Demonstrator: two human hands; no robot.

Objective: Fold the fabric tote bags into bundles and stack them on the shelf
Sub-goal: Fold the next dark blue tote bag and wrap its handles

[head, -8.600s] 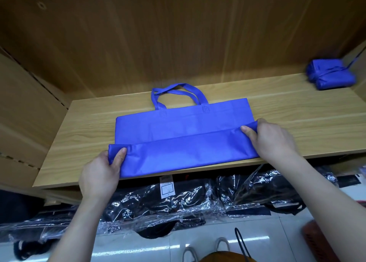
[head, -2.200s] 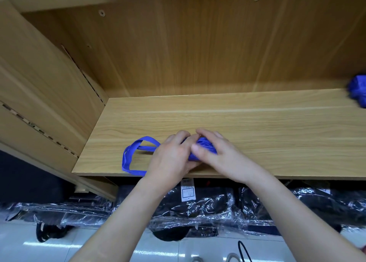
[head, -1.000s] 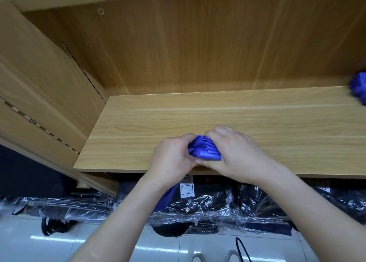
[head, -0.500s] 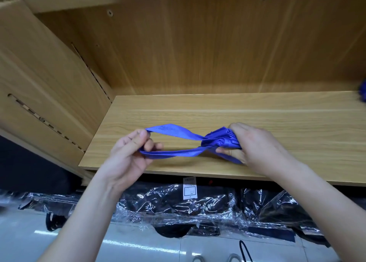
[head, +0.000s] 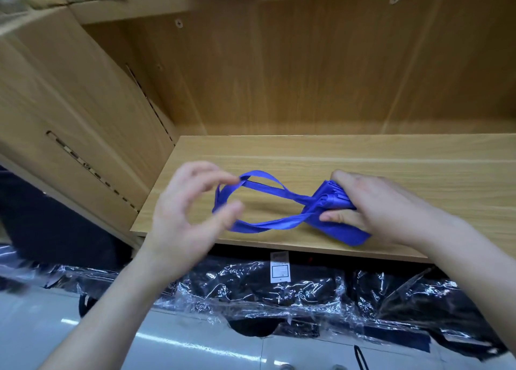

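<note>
Nearest, below both wrists, lie plastic-wrapped black packs [head: 251,288] with a white label [head: 280,267], under the front lip of the shelf [head: 363,157].

Above them the left hand [head: 190,216] hangs over the shelf's front left corner, blurred. Its fingers [head: 206,174] are spread in a loose C, thumb and forefinger apart. The far end of the handles [head: 268,224] sits in that gap, and the blur hides whether a tip touches the strap.

To the right of those fingers, the blue tote bag [head: 333,199] is folded into a tight wad on the shelf near its front edge. The right hand [head: 391,210] grips it, fingertips [head: 351,178] curled over the top and the thumb pressed under the near side. The two handle straps run from the wad toward the left fingers, crossing once just beside the right thumb and opening into a loop on the wood.

The step looks like tying off: winding the straps round the wad so the bundle holds. To do it well, the right fingers should stay clamped so the folds cannot spring open. The left fingers should take both straps together at the loop's end, draw them taut, then wrap them flat and snug, tucking the end under a turn. A slack wrap would probably let thin fabric like this loosen.

Beyond the fingers, bare shelf runs back to the wooden back panel [head: 307,76].
</note>
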